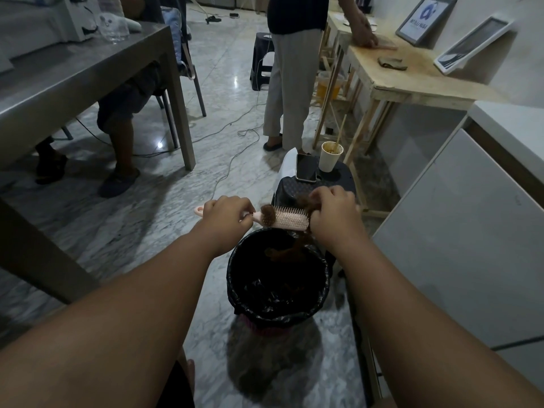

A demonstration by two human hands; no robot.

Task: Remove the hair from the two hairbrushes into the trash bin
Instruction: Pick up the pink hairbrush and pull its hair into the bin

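– While your left hand (226,214) is gripping the pink hairbrush (290,220) over the trash bin (235,278), your right hand (335,219) is pinching hair (303,201) at its tip.
– And the risk?
– It's dangling by the bin's far edge; loose strands are threatening to land outside.

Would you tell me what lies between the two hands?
In the head view, the hairbrush spans the gap: the left hand holds its handle, a hair clump sits beside it, and the right hand pinches hair at the tip.
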